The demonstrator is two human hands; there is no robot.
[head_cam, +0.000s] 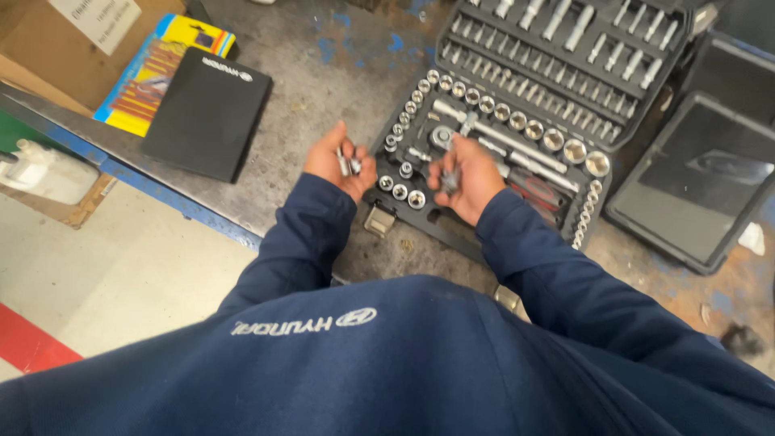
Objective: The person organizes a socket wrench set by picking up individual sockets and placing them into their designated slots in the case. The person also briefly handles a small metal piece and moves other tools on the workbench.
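Your left hand (335, 161) cups small polished steel sockets (348, 164) (slick, dense, rigid); your right hand (464, 179) clamps another chrome piece (450, 181). Pinch each across its knurled body.

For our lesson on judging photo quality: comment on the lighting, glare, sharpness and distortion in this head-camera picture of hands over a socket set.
Head view: even, soft light with no hard shadows; small bright glints on the chrome sockets in the open tool case; left hand and right hand slightly soft, the small metal pieces they hold hard to make out; wide-angle lens bends the workbench edge and swells the blue sleeves.
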